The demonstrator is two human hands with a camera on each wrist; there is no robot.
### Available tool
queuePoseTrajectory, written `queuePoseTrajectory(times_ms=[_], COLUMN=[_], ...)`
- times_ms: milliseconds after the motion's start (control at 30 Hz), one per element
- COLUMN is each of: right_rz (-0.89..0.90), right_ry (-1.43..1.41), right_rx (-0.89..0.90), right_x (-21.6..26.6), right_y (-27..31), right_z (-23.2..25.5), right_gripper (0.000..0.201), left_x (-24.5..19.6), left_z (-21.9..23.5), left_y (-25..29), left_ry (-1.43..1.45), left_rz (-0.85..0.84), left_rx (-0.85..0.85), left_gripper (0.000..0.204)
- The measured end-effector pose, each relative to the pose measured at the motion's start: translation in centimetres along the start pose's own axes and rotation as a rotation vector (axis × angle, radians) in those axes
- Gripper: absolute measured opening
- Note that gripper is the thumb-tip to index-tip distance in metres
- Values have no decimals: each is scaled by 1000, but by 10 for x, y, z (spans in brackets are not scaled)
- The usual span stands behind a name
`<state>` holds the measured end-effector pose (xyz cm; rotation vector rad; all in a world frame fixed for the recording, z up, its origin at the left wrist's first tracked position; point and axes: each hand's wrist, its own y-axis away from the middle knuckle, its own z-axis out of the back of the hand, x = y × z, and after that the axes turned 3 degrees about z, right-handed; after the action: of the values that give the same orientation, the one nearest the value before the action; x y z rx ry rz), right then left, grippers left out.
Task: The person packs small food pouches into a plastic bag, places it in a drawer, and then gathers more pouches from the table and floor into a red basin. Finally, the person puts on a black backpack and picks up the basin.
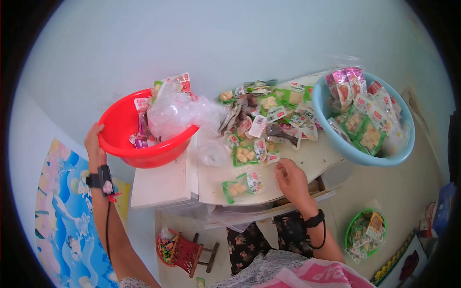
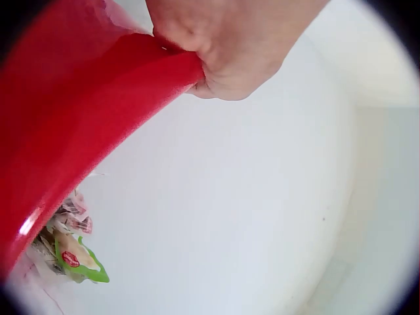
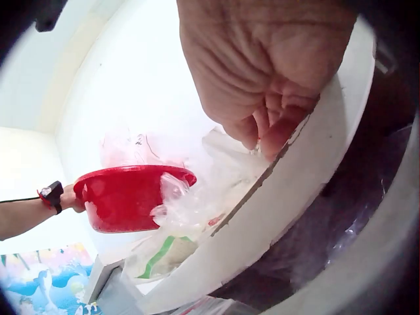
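Observation:
My left hand (image 1: pixel 94 140) grips the rim of a red basin (image 1: pixel 158 156) at the table's left side, and the basin leans in the left wrist view. Inside it lie snack packets and a clear plastic bag (image 1: pixel 168 115), which hangs over the right rim. My right hand (image 1: pixel 292 181) is at the table's front edge with fingers loosely curled and nothing visible in them. Just beyond its fingertips is a pile of small sealed snack packets (image 1: pixel 245 154). A single green-edged packet (image 1: pixel 237 188) lies to the left of that hand.
A light-blue basin (image 1: pixel 336 144) full of packets stands at the table's right end. Below are an open drawer (image 1: pixel 314 187), a green basket (image 1: pixel 349 230) of packets on the floor, and a small red woven chair (image 1: pixel 186 252). A wall borders the table's back.

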<state>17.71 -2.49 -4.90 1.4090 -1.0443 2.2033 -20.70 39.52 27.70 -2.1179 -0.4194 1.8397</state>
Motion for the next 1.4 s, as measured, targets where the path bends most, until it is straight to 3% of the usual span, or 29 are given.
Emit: queuePoseTrajectory(times_ms=[100,267,333,433,533,567,633,700,833,933,1033,1133,1233,1333,1400], right_rz=[28,16,33,3,73,34,39,55,90,114,112,125,142,166,164], right_ry=[28,37,55,66,116,123,140,162,178,176,174,147,147,170,185], right_rx=[-15,-11,-21,-7,-34,-22,-31,-27,-18,-41,-41,-45,-53,-58,-52], right_x=[0,1,-1,-2,-2,2,1,0,0,-1,0,-4,0,2,6], right_y=[0,-1,-1,-1,-2,-2,-1,0,0,1,2,2,4,3,2], right_z=[-2,-3,-5,-7,-9,-8,-10,-11,-11,-11,-8,-9,-8,-7,-7], right_gripper=[26,23,23,23,23,23,24,24,24,24,24,24,24,24,23], left_x=[36,101,111,94,70,58,11,-27,-33,-13,-5,-12,12,38,38], left_z=[55,115,110,95,102,100,65,17,-50,-87,-122,-150,-148,-139,-136], left_y=[28,79,103,124,127,132,168,203,222,196,173,168,149,154,148], left_ry=[117,257,248,202,-175,-532,-1240,-973,-1024,-1094,-1255,-1303,-1444,-1327,-1312], left_rz=[92,241,179,130,216,35,-341,-218,-399,-431,-421,-243,-318,-736,-711], left_rx=[-55,53,-68,-13,-51,-135,-294,-82,315,397,420,551,593,505,592], left_gripper=[63,52,53,56,64,66,70,77,88,95,87,78,58,40,37])
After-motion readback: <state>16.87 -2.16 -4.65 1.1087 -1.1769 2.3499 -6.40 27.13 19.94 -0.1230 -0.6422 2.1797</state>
